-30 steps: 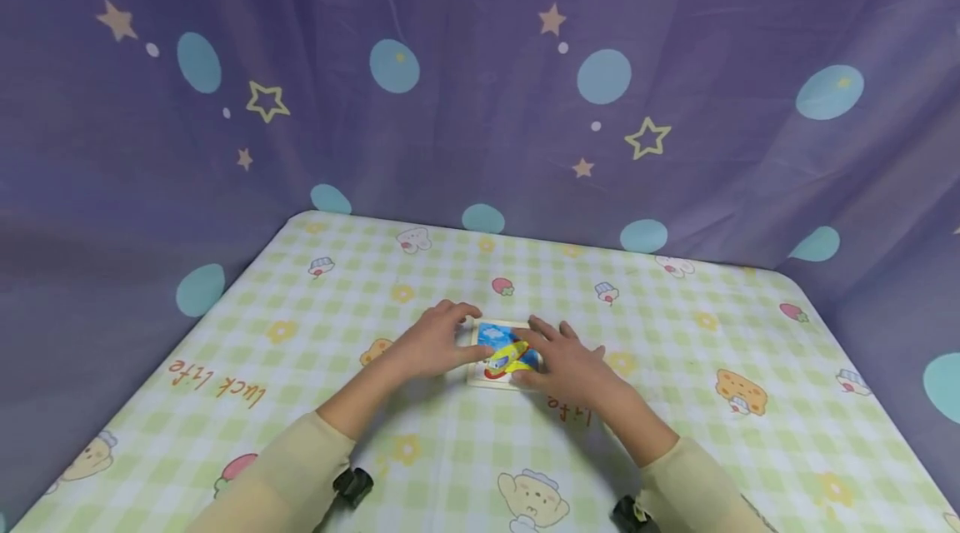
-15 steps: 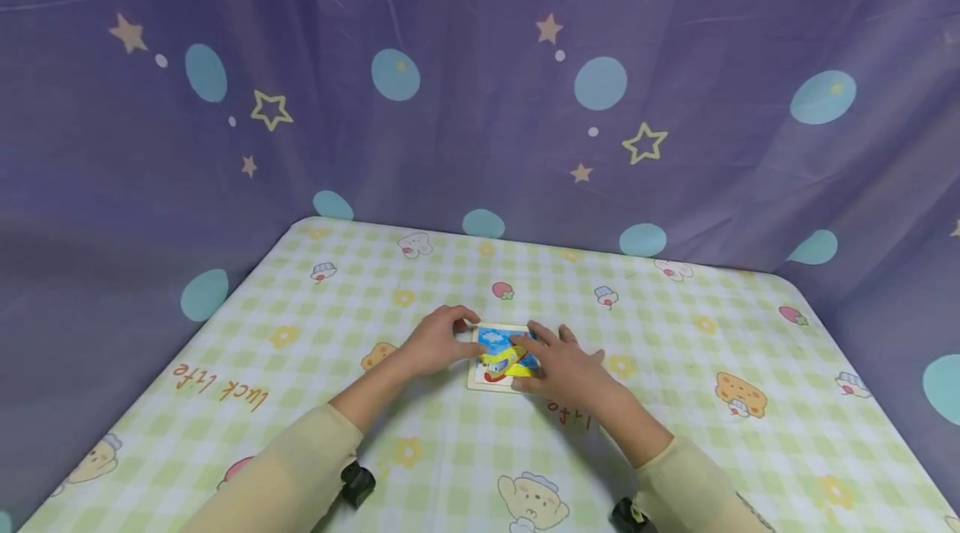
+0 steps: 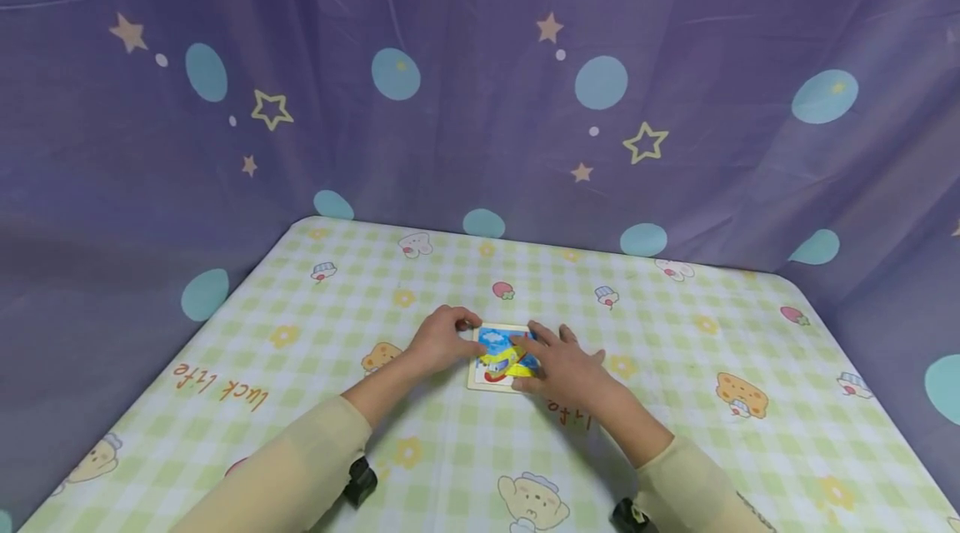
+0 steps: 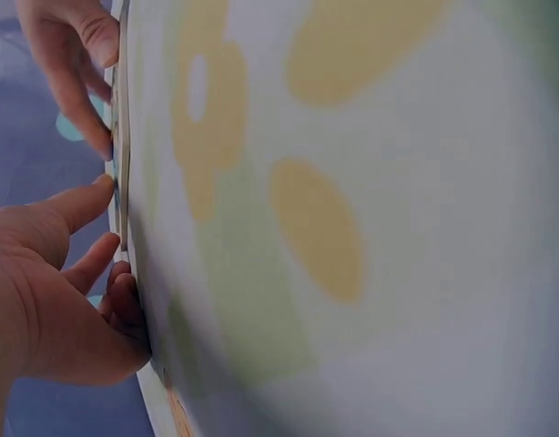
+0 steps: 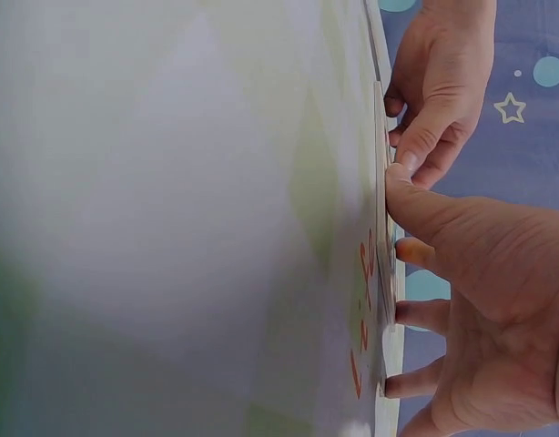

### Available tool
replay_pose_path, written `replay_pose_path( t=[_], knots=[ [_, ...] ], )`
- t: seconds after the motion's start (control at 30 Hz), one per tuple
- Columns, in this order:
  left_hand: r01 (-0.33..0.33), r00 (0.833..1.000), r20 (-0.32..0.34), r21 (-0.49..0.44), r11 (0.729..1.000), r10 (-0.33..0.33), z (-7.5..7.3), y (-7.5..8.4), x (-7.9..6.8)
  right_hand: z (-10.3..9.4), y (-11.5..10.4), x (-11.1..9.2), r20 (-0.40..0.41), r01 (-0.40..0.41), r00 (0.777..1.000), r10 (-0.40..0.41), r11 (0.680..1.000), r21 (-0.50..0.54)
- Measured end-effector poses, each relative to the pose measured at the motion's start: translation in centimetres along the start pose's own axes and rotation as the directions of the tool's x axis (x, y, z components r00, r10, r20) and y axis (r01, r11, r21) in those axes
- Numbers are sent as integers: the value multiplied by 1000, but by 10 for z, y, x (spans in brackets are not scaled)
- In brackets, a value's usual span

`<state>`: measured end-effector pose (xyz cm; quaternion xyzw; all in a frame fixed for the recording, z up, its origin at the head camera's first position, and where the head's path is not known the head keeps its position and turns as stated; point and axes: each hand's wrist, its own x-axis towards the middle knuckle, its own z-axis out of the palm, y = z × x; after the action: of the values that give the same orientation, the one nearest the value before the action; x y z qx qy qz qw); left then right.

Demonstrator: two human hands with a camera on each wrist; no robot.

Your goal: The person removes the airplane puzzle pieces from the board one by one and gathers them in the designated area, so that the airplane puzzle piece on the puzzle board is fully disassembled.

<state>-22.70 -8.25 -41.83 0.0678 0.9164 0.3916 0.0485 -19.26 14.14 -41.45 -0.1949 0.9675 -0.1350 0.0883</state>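
A small square wooden picture puzzle (image 3: 495,341), with a pale frame and a yellow and red aeroplane on blue sky, lies on the table between both hands. My left hand (image 3: 437,341) is at its left side, thumb tip on the board's left edge and index finger at the far corner. In the left wrist view, the remaining fingers of that hand are bent against the cloth. My right hand (image 3: 566,366) spreads over the right part, its thumb on the near side and fingertips on the picture. It hides the board's right edge. Seen edge-on in the right wrist view, the board (image 5: 381,182) looks flat.
A green-checked tablecloth (image 3: 420,466) with printed cartoons covers the table. Purple curtains (image 3: 480,133) with stars and balloons hang behind the table and at both sides. Dark wrist devices (image 3: 362,481) sit under the sleeves.
The yellow aeroplane part, earlier tilted diagonally under the fingers, now lies lower and flatter in the picture. The left thumb has drawn back slightly to the left. The right hand has hardly moved.
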Motion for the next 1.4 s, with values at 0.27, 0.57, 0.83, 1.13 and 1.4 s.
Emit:
replay_pose_path(
  t=[0.27,0.57,0.83,1.13,1.4],
  knots=[
    [18,1000,-18,-7,1000,-18,2,1,1,0,0,1,0,-2,1000,2,1000,3],
    [26,999,-28,-29,999,-27,5,-1,2,1,0,0,2,-6,1000,6,1000,2],
    [33,999,-35,-57,998,-35,6,0,1,1,-1,2,7,-16,1000,16,1000,2],
    [3,999,-42,-96,995,-7,6,2,1,1,0,3,3,-15,1000,15,1000,-13],
    [-28,997,-78,-140,990,17,6,-1,1,1,-2,3,13,-18,1000,18,1000,-16]
  ],
)
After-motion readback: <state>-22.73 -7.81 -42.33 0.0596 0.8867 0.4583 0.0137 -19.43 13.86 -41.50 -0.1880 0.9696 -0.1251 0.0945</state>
